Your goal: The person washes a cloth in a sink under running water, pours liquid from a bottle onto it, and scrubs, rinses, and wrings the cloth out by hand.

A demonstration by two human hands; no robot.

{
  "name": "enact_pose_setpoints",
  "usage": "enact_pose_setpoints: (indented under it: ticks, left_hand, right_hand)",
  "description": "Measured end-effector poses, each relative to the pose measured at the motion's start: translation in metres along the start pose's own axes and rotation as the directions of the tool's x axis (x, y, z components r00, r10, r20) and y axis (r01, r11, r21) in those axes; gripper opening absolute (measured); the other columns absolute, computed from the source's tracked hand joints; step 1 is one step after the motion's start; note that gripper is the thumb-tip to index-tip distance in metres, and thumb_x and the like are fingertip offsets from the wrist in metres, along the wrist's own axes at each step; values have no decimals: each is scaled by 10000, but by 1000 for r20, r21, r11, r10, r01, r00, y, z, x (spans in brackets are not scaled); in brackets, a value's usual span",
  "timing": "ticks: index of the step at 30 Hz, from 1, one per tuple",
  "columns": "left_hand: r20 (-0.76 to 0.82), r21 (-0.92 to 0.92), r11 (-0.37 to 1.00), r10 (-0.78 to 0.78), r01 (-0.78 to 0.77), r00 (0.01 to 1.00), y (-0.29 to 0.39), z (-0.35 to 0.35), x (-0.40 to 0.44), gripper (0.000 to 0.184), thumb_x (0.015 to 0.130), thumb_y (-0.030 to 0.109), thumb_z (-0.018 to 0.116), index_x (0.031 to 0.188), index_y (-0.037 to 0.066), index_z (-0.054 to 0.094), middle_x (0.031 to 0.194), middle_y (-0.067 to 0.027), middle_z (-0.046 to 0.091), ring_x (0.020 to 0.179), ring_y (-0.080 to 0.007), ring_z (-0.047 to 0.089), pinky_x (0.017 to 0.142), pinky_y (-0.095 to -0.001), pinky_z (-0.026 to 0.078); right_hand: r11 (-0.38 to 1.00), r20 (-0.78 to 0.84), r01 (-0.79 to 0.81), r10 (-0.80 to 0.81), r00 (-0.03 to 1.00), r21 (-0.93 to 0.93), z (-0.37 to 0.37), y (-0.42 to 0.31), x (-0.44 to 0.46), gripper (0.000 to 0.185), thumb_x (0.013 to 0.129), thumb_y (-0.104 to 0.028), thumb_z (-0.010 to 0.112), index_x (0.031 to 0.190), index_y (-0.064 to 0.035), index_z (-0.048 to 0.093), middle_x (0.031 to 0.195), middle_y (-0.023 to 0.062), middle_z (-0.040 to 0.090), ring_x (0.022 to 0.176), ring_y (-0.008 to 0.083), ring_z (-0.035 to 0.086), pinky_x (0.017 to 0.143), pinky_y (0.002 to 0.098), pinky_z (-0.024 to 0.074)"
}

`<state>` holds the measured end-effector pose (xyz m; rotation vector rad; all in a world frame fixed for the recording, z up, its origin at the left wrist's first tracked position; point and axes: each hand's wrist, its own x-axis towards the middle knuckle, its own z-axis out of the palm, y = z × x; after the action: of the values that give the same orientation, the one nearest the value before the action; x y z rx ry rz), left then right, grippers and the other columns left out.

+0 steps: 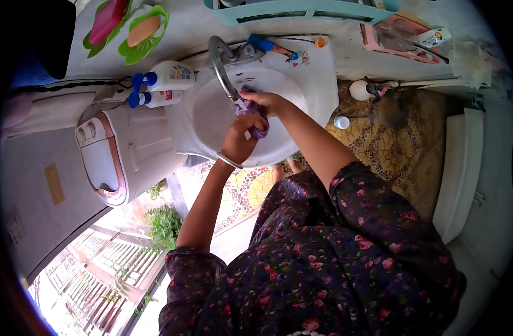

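A bunched purple cloth (258, 130) is between my two hands, over the white sink (211, 126) and right under the mouth of the curved metal faucet (221, 70). My left hand (242, 136), with a white bangle at the wrist, is closed around the cloth's lower part. Farther up, my right hand (267, 103) pinches the cloth's upper part close to the spout. Some of the cloth is hidden behind my fingers. A trickle of water seems to run from the spout onto it.
White pump bottles (172, 75) stand left of the faucet. A blue-capped tube (273, 47) and an orange cap (321, 42) lie on the sink's back ledge. Soap sits in green leaf-shaped dishes (147, 42) on the wall. A washing machine (102, 159) is at left.
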<state>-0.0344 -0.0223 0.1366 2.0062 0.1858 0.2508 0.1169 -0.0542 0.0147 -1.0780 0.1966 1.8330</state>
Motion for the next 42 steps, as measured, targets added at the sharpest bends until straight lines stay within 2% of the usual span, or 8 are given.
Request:
enact_pose_setpoints:
  ticks: [10, 13, 16, 18, 26, 31, 35, 42]
  left_hand:
    - [-370, -267, 852, -522, 450, 768, -78, -53, -41, 125, 836, 24, 627, 946, -5, 576, 826, -43, 626, 732, -91, 589, 662, -235, 506]
    - [-419, -207, 924, -381, 322, 824, -61, -25, -8, 153, 803, 48, 670, 931, -14, 614, 774, -32, 627, 721, -75, 564, 647, -232, 465]
    - [-382, 19, 923, -348, 383, 856, -59, 5, 11, 195, 749, 68, 710, 883, -17, 596, 700, -89, 594, 620, -138, 515, 599, -282, 440]
    - [-421, 20, 880, -423, 474, 803, -62, 18, 16, 233, 727, 87, 729, 845, -30, 566, 645, -107, 560, 568, -168, 475, 566, -310, 421]
    - [-468, -72, 906, -400, 417, 788, -36, 1, 17, 189, 745, 67, 705, 844, -29, 574, 647, -93, 571, 580, -130, 487, 556, -287, 420]
    - [-141, -94, 948, -316, 305, 938, -3, 4, 0, 163, 801, 45, 688, 917, -26, 599, 789, -37, 613, 725, -71, 536, 647, -237, 455]
    - [171, -215, 908, -327, 359, 929, 20, 3, -22, 241, 800, 1, 690, 1015, -10, 582, 949, -52, 606, 953, -128, 597, 874, -278, 479]
    - [-279, -573, 733, -594, 366, 754, -106, -57, -70, 201, 942, 91, 504, 1126, 15, 526, 1015, -72, 615, 871, -142, 611, 766, -293, 520]
  right_hand:
    - [837, 20, 85, -114, 993, 541, -10, 28, -6, 309, 913, -178, 478, 1149, 21, 480, 1127, 144, 577, 1011, 244, 603, 842, 405, 522]
    - [995, -341, -15, -21, 940, -103, 8, 9, -43, 485, 853, -194, 556, 1215, 91, 405, 1211, 234, 480, 1179, 340, 464, 961, 456, 421]
    - [639, -512, 112, -698, 501, -761, -2, -3, -26, 657, 793, -191, 598, 1294, 115, 304, 1273, 284, 386, 1238, 405, 354, 1016, 472, 341]
    - [28, 12, 271, -989, 148, -962, -12, -22, -20, 644, 742, -130, 589, 1273, 118, 323, 1186, 319, 436, 1108, 456, 446, 922, 475, 420]
    - [405, -168, 243, -750, 640, -882, 11, -66, -38, 592, 747, -337, 645, 1165, 67, 530, 1146, 276, 567, 1086, 378, 558, 882, 442, 476]
    - [976, -51, -202, 207, 977, 77, -33, 8, -7, 713, 775, -457, 702, 1280, -26, 442, 1295, 151, 470, 1170, 331, 478, 890, 621, 414]
    - [939, -89, 44, -14, 996, 340, -11, 31, -5, 453, 805, -314, 711, 1118, -60, 505, 1096, 127, 556, 962, 281, 598, 820, 522, 519]
    - [805, 30, 12, -37, 999, 593, 17, 46, -51, 265, 870, -123, 447, 1099, -23, 535, 1048, 121, 611, 952, 243, 618, 859, 447, 520]
